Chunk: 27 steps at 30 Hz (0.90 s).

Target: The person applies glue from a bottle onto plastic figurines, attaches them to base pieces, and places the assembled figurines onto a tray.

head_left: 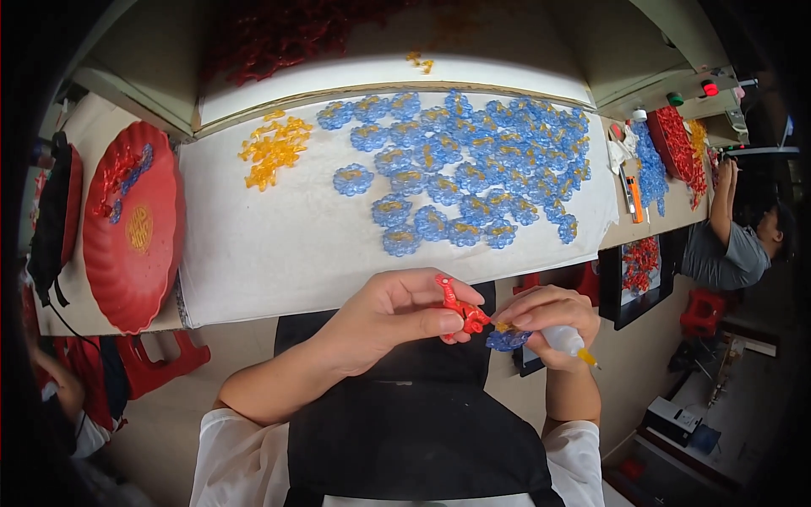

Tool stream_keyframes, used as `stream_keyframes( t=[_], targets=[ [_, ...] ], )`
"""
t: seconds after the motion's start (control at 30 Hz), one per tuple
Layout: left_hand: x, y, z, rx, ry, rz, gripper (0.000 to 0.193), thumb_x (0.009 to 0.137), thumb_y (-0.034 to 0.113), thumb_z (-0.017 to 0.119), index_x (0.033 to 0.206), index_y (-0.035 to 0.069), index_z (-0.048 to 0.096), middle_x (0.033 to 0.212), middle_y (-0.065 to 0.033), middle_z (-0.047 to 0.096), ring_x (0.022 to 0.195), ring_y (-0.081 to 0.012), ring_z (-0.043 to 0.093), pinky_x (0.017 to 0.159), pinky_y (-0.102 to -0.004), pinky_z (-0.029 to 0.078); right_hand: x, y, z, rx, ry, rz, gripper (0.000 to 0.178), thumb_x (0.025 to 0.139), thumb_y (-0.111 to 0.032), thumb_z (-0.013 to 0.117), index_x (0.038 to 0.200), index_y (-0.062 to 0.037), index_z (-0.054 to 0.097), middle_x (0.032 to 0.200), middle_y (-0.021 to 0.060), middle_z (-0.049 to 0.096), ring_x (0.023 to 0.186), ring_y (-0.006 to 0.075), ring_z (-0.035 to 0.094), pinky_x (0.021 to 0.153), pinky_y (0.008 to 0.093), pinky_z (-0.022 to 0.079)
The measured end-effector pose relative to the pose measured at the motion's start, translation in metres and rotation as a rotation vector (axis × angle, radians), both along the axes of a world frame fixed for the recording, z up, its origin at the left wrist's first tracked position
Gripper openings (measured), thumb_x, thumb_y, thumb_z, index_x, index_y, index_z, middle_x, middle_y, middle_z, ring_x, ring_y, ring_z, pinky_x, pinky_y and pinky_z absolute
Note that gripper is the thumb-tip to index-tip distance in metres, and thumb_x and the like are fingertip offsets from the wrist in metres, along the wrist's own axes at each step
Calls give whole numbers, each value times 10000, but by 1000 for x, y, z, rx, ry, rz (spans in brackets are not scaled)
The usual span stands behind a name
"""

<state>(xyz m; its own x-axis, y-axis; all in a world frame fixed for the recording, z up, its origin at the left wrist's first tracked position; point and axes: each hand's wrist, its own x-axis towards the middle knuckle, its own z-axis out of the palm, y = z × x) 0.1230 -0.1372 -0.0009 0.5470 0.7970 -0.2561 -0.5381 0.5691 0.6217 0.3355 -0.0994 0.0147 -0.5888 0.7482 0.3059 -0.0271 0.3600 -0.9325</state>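
My left hand (380, 317) pinches a small glossy red animal-shaped figurine (452, 297) between thumb and fingers, above my black apron. Close beside it, my right hand (557, 314) is closed on two things. At its fingertips is a translucent blue flower-shaped piece (508, 340) with a yellow piece (503, 326) on it. Tucked in the same hand is a white squeeze bottle (563, 340) with a yellow needle tip pointing away to the lower right. The figurine's lower end is right by the yellow piece; whether they touch I cannot tell.
Many blue flower pieces with yellow centres (443, 190) lie on the white-covered table (279, 245). Yellow pieces (274, 148) are heaped at left, near a red scalloped tray (160, 245). A utility knife (632, 196) lies at right. Another person (735, 245) works farther right.
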Motion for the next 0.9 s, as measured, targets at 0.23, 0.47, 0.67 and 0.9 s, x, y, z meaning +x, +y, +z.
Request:
stream_keyframes(
  t=[0.23,0.47,0.67,0.9],
  targets=[
    [-1,-2,0,-30,-8,5,236,789,49,535,1012,-28,523,851,-100,582,741,-135,554,694,-247,450,-8,-1,-4,-64,50,9,185,617,15,683,786,-5,611,811,132,582,694,202,597,612,261,484],
    [1,-1,-3,-49,-12,-23,241,796,52,529,1020,-33,517,865,-103,583,748,-128,556,696,-243,455,-7,0,-7,-52,-4,37,230,587,39,691,799,1,608,805,131,575,708,195,589,618,265,476],
    [2,2,-6,-60,14,-61,250,797,70,535,1020,-39,515,872,-109,585,746,-134,561,693,-246,454,-6,3,-5,-110,-54,33,254,572,48,694,804,-6,606,787,117,584,705,197,586,620,274,465],
    [3,6,-4,-60,31,-129,261,788,93,549,1009,-43,522,829,-107,591,697,-135,564,643,-227,445,-4,8,7,14,-129,136,277,561,32,702,825,-17,631,752,92,575,648,181,573,539,250,449]
  ],
)
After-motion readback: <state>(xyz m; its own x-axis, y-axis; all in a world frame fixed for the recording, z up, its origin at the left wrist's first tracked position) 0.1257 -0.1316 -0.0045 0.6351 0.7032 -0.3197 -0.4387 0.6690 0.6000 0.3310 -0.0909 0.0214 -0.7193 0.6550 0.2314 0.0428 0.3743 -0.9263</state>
